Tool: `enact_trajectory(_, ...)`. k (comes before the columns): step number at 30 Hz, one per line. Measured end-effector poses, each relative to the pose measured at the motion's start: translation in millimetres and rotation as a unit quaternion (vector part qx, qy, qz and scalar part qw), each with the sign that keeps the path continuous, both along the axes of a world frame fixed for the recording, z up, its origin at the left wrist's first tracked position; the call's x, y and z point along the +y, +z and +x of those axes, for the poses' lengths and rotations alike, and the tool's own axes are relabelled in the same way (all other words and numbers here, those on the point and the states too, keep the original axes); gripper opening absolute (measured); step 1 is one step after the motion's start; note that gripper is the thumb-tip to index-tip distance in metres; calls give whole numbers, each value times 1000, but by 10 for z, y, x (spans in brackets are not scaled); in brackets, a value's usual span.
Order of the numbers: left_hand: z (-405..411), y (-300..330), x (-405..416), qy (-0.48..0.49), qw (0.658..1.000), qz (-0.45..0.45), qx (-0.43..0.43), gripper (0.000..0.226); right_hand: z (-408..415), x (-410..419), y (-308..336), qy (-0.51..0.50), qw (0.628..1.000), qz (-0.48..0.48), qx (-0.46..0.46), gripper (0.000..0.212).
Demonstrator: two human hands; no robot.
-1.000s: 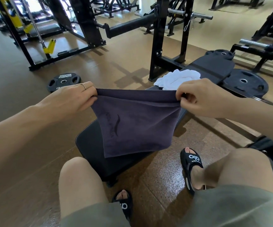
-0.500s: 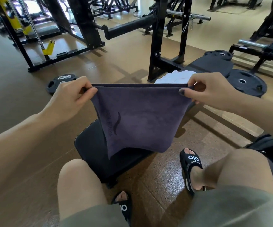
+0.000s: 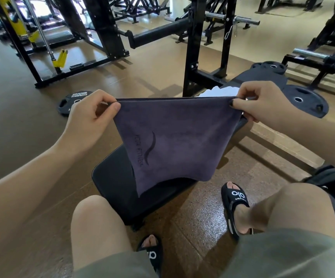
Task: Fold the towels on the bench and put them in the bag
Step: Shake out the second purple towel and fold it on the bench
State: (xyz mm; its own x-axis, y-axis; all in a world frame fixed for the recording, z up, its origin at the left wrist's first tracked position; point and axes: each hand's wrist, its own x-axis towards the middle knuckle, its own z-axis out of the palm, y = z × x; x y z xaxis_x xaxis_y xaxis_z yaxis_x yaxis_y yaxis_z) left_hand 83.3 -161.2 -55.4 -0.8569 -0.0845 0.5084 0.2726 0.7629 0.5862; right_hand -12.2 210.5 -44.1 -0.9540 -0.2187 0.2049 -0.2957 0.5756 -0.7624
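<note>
Purple towel (image 3: pixel 174 141) pinched taut, seemingly doubled, between both hands.

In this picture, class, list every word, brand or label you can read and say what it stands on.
"HAMMER STRENGTH": on the black weight plate lying on the floor, left of the left hand.
"alo": on the strap of each black slide sandal; the smaller line beneath is too blurred to read.
Dark print beside a curved logo on the purple towel: ends in what looks like "FITNESS"; the first word is unreadable.
</note>
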Motion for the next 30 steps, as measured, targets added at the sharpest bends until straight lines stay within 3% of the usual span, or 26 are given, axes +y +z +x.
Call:
enact_trajectory(9, -2, 57, 157, 7, 997, 79, -21, 13, -18, 39, -70, -29, 999, 40, -7, 6)
enact_trajectory(21, 13, 137, 222, -24, 998, 52, -30, 5, -148, 107, -97, -56, 996, 58, -27, 11)
enact_trajectory(23, 16, 177, 296, -26, 998, 47, -29, 8, -149, 83, -80, -61, 990, 119, -44, 28)
enact_trajectory(25, 24, 224, 421, -43, 997, 52, -33, 15, -69, -57, -23, -60, 963, 264, 12, 46)
enact_trajectory(26, 24, 247, 503, -56, 996, 59, -40, 18, 17, -192, 20, -35, 959, 279, 44, 51)
enact_trajectory(28, 11, 282, 668, -89, 992, 73, -53, 22, 261, -540, 136, 81, 984, 153, 42, 49)
enact_trajectory(30, -14, 298, 796, -127, 986, 85, -66, 28, 469, -855, 245, 198, 977, -47, -64, 49)
